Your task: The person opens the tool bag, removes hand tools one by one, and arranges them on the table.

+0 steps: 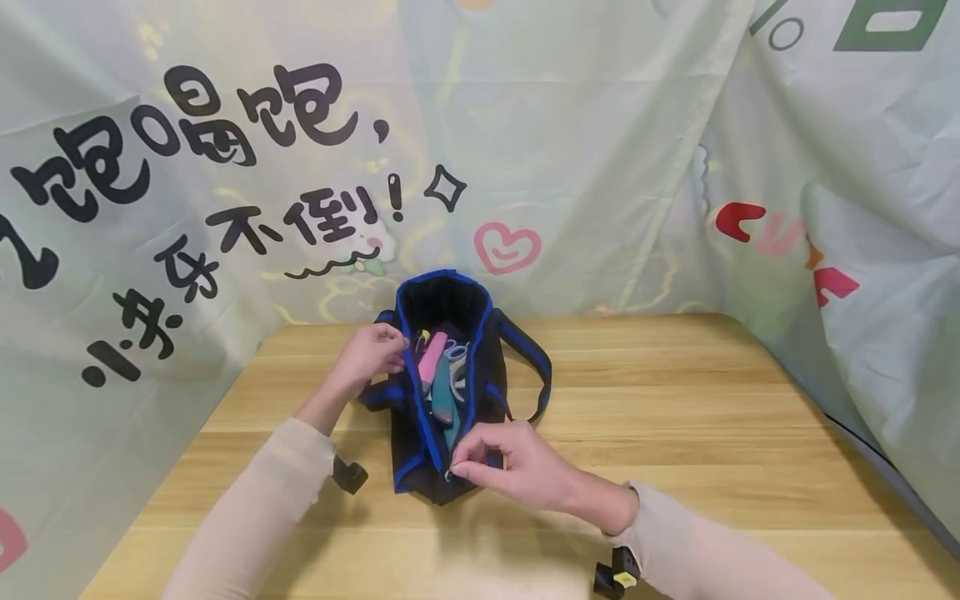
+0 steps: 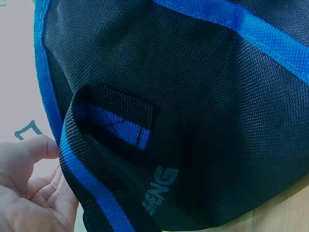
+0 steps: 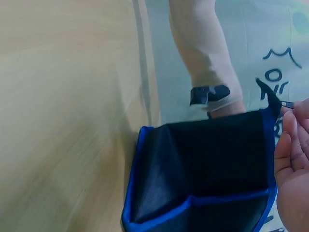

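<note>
A black tool bag with blue trim (image 1: 408, 433) stands on the table, its top unzipped. Inside lie a pink-handled tool (image 1: 432, 358), a teal-handled tool (image 1: 444, 392) and grey scissors (image 1: 457, 354). At the bag's near end my right hand (image 1: 517, 462) pinches the zipper pull (image 1: 448, 476); the right wrist view shows the small metal pull (image 3: 287, 104) between thumb and finger. My left hand (image 1: 371, 354) pinches the left rim of the opening. In the left wrist view, the thumb (image 2: 41, 147) lies against the blue edge, beside a strap loop (image 2: 96, 188); the fingertips are partly hidden.
The bag's shoulder strap (image 1: 540, 367) loops onto the wooden table (image 1: 637, 400) at right. A printed cloth (image 1: 570, 167) hangs behind and along both sides. Black wrist mounts (image 1: 348, 475) sit below both sleeves.
</note>
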Tool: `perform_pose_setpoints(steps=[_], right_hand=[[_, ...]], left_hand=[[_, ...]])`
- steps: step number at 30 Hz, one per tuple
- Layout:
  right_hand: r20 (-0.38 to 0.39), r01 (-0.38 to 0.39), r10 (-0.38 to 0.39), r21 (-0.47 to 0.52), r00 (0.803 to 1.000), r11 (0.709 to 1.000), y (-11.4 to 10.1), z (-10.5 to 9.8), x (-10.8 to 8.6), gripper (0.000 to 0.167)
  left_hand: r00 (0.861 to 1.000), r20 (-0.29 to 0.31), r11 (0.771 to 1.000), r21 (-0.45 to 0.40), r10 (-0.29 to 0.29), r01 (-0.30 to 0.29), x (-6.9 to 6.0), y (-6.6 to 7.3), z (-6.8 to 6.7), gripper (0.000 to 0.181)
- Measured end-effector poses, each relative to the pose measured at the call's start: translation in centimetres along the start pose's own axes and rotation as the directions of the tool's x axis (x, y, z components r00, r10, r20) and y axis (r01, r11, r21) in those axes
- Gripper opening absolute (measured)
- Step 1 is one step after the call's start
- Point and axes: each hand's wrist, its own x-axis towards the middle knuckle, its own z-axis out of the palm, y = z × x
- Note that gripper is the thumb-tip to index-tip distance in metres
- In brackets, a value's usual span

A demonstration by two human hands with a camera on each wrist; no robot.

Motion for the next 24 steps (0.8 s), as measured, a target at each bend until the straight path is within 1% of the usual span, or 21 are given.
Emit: perform_pose_setpoints(steps=[3,6,8,9,11,12,13,15,17,18,20,23,24], right_hand=[[0.007,0.041,-0.041,-0.033,0.999,0.999,-1.0,0.1,0.0,0.012],[0.001,0.016,-0.016,-0.061,1.0,0.998,-1.2,0.0,-0.4,0.011],[-0.022,-0.036,0.034,-0.051,0.999,0.998,-0.9,-0.4,-0.4,0.007],[-0.042,-0.077,0.075,-0.052,0.996,0.996,-0.7,-0.8,-0.4,0.004],[-0.089,-0.176,0.171,-0.045,0.981,0.983,-0.5,-1.7,0.1,0.001],[-0.115,-0.23,0.226,-0.029,0.967,0.973,-0.4,-2.2,0.5,0.003],[-0.139,-0.286,0.282,-0.012,0.949,0.958,-0.2,-2.7,0.9,0.007],[-0.176,-0.385,0.381,0.013,0.908,0.923,0.4,-3.7,1.8,0.012],[-0.201,-0.458,0.456,0.038,0.867,0.888,1.2,-4.5,2.6,0.015],[-0.21,-0.489,0.485,0.038,0.849,0.871,1.6,-4.7,3.0,0.016],[-0.234,-0.537,0.524,0.014,0.819,0.844,2.5,-5.1,3.9,0.018],[-0.276,-0.6,0.564,-0.062,0.778,0.797,3.8,-5.4,5.2,0.023],[-0.288,-0.615,0.571,-0.089,0.769,0.784,4.2,-5.4,5.6,0.025]], left_hand=[[1.0,-0.01,1.0,0.0,0.009,-0.009,-0.1,-0.3,-0.4,0.021],[1.0,-0.015,0.999,-0.041,-0.003,0.002,-0.3,-0.6,-0.6,0.021],[1.0,-0.022,0.997,-0.078,-0.015,0.013,-0.5,-0.7,-0.5,0.019],[0.999,-0.029,0.996,-0.093,-0.016,0.014,-0.6,-0.7,-0.3,0.018],[0.999,-0.045,0.994,-0.113,-0.004,-0.001,-0.7,-0.7,0.0,0.019],[0.998,-0.059,0.995,-0.101,0.008,-0.014,-0.8,-0.7,0.2,0.019],[0.997,-0.072,0.996,-0.082,0.025,-0.031,-0.8,-0.6,0.4,0.022],[0.994,-0.092,0.998,-0.038,0.052,-0.055,-0.9,-0.5,0.6,0.028],[0.993,-0.102,0.998,0.007,0.064,-0.063,-0.9,-0.5,0.8,0.033],[0.992,-0.103,0.998,0.026,0.067,-0.064,-0.9,-0.5,0.8,0.035],[0.993,-0.101,0.997,0.049,0.065,-0.06,-0.9,-0.4,0.9,0.035],[0.992,-0.108,0.996,0.071,0.06,-0.052,-1.0,-0.2,1.0,0.031],[0.992,-0.112,0.995,0.081,0.058,-0.049,-1.1,-0.2,1.1,0.029]])
